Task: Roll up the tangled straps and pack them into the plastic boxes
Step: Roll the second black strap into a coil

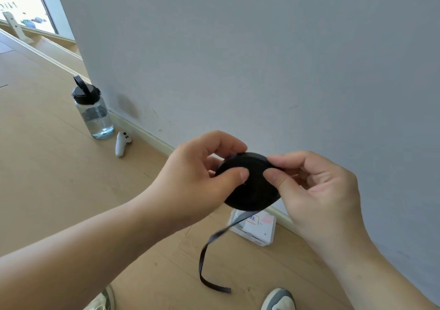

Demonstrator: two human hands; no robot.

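While you hold the rolled strap (pixel 252 188) up in front of you, well above the wooden floor (pixel 47 178), your 2 hands are both clamped on it. Your left hand (pixel 202 174) pinches the disc with its thumb flat on the near face and its fingers curled round the far rim. Your right hand (pixel 316 190) mirrors that, thumb pressed near the centre and index finger hooked over the top edge. The coil looks like thin, flat, matte black webbing wound into a tight round puck, so judge it light and soft rather than stiff. With nothing rigid inside, it will likely spring open or telescope sideways if you ease off. Take hold across the 2 flat faces, with 1 finger on the outer wrap to pin the last turn. The loose tail (pixel 209 257) drops from the underside as a narrow ribbon with a faint sheen, twists once and ends in a curl low down near your shoes. It is limp and will probably slip through your fingers easily, so feed it flat to avoid winding in that twist. Below your hands, a pale plastic box (pixel 259 228) with a handwritten label sits on the floor against the skirting. A clear water bottle (pixel 94 112) with a black lid stands further off, with a white controller (pixel 122 143) lying just beside it.
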